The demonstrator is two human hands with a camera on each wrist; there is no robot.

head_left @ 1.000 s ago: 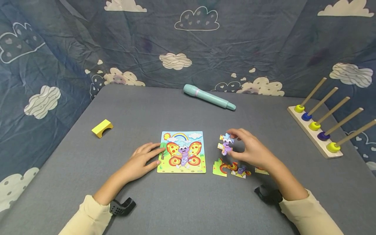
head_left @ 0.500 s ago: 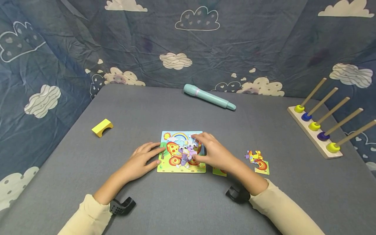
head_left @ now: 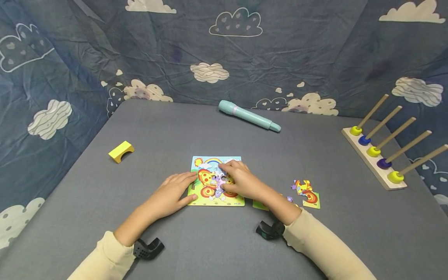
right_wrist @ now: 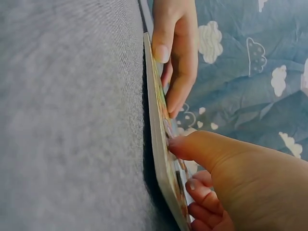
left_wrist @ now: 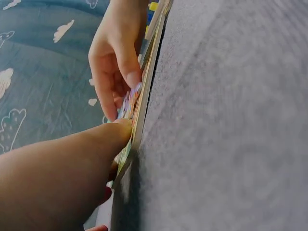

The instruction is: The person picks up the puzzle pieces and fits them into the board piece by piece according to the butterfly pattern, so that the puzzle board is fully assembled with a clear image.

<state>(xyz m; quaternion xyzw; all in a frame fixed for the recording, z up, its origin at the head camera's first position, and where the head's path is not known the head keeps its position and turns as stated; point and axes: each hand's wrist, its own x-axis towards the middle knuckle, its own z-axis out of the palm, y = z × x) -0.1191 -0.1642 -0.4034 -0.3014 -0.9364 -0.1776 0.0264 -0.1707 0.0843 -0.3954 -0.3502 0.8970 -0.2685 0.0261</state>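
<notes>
A puzzle board [head_left: 194,201] with a butterfly, a rainbow and a sun lies flat on the grey table. My left hand [head_left: 168,197] rests at its left edge, fingers extended over the border and thumb near the lower corner. Above the butterfly's middle, my right hand [head_left: 244,182] pinches a purple and light-blue puzzle piece [head_left: 220,173] between thumb and fingers, low against the board. The left wrist view shows this piece [left_wrist: 129,102] slightly tilted at the right fingertips. Whether it sits in a gap cannot be seen. The right hand covers the board's right wing.
Loose puzzle pieces [head_left: 311,199] lie right of the board, some partly hidden under the right forearm. A teal toy microphone [head_left: 249,116] lies at the back. A yellow arch block [head_left: 121,151] is at left, a wooden peg stand with rings [head_left: 373,157] at right.
My right hand has carried the puzzle piece leftward from beside the board onto the butterfly's middle. My left hand has stayed at the left edge, its thumb shifting slightly.
</notes>
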